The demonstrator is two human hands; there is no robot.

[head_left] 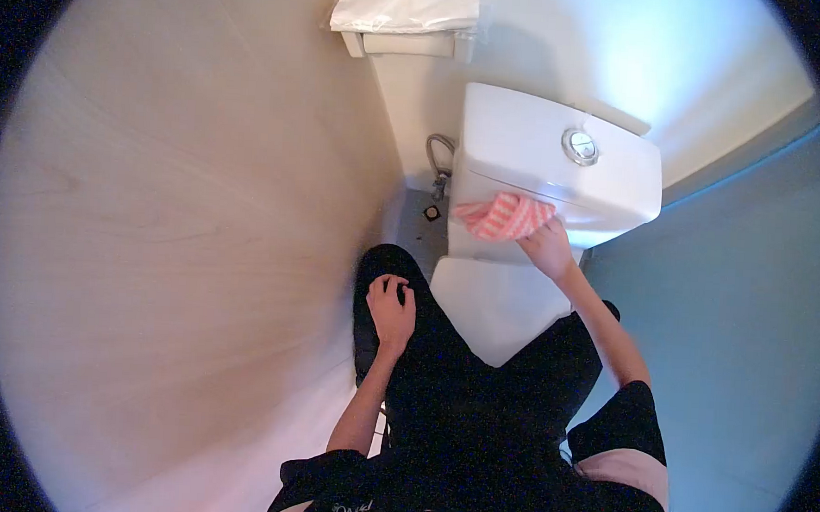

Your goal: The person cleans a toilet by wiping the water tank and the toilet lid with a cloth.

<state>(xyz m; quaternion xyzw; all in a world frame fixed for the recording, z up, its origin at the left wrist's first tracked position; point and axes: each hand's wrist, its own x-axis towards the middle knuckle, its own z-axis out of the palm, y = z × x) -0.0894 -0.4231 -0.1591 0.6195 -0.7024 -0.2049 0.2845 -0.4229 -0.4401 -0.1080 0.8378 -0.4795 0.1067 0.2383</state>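
Pink-and-white striped cloth (505,216): bunched against the front face of the toilet cistern (563,162), below the edge of its lid, toward the left end. I see the right hand (548,248) gripping the cloth's right end, fingers curled closed on it, fingertips partly hidden in the folds. Dual flush button (581,146): set in the lid top, above and to the right of the cloth. Toilet seat lid (498,307): white, down, just below the cistern, between the wearer's legs. Left hand (391,312): resting on the black-clad left knee (391,264), fingers loosely bent and slightly spread, holding nothing I can make out. Braided hose (440,147) and valve (440,185): beside the cistern's left side. Plastic-wrapped white pack (406,7): on the wall-mounted holder (408,45), upper left.
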